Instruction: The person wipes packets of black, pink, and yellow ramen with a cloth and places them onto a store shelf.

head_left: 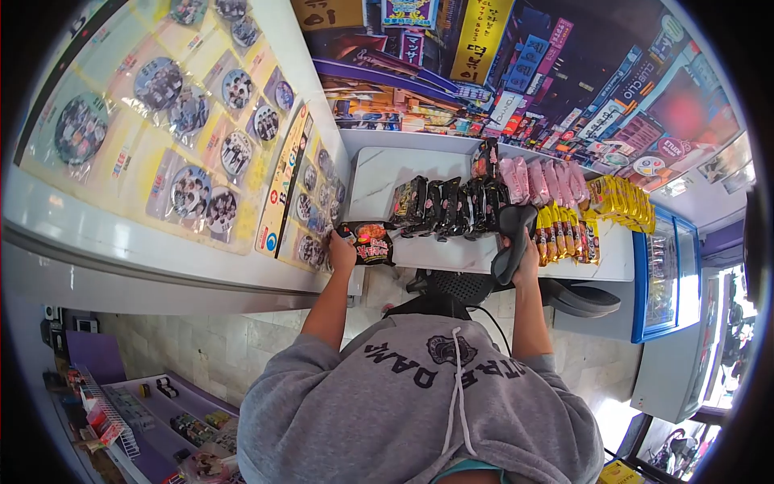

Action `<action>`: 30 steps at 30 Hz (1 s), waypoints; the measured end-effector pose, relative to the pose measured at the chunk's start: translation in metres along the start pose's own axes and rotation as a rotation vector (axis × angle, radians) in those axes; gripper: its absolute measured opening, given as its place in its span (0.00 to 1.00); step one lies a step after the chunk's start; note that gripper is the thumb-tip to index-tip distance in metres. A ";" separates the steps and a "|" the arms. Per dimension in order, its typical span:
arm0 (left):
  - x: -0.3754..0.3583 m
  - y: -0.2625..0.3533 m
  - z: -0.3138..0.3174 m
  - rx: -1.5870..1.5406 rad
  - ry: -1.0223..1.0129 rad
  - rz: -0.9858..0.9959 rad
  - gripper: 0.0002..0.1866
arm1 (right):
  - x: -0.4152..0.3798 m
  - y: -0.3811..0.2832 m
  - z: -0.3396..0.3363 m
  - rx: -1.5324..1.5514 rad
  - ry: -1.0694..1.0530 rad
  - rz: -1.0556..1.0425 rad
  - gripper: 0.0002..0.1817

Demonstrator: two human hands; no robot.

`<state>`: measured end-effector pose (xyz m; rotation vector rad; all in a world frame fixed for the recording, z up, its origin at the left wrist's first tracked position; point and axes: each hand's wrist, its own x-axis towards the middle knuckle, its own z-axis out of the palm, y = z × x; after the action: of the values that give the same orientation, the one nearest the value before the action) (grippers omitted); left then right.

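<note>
My left hand [343, 252] is closed on the left edge of a black instant noodle packet [372, 244] with a red bowl picture, at the left end of the white marble-look table [379, 169]. My right hand [527, 260] grips the black armrest [509, 246] of an office chair [455, 284] at the table's front edge. Between my hands, several black noodle packets [447, 208] stand in a row on the table. Pink packets [544, 181] and yellow-and-red packets [563, 230] continue the row to the right.
Close on my left is a white panel with round photo badges [189, 109]. More yellow packets [619, 202] and a blue-framed glass-front cabinet [657, 274] stand at the right. A street-scene mural [516, 73] covers the back wall. Lower left holds a purple shelf [161, 411] with small goods.
</note>
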<state>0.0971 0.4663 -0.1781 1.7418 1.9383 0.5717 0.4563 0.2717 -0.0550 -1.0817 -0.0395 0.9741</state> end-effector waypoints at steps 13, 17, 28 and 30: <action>0.027 0.299 0.056 -0.223 -0.243 1.227 0.17 | -0.015 -0.029 -0.032 0.112 0.128 -0.090 0.14; 0.033 0.357 0.107 0.014 -0.323 1.441 0.18 | -0.028 -0.049 -0.053 0.111 0.253 -0.133 0.15; 0.078 0.355 0.139 0.466 -0.181 1.441 0.11 | -0.036 -0.074 -0.092 0.094 0.380 -0.203 0.14; 0.083 0.341 0.122 0.434 -0.004 1.451 0.11 | -0.026 -0.074 -0.090 0.107 0.371 -0.185 0.14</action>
<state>0.4354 0.5852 -0.0793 3.2441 0.4547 0.5532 0.5305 0.1810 -0.0345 -1.1232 0.2104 0.5925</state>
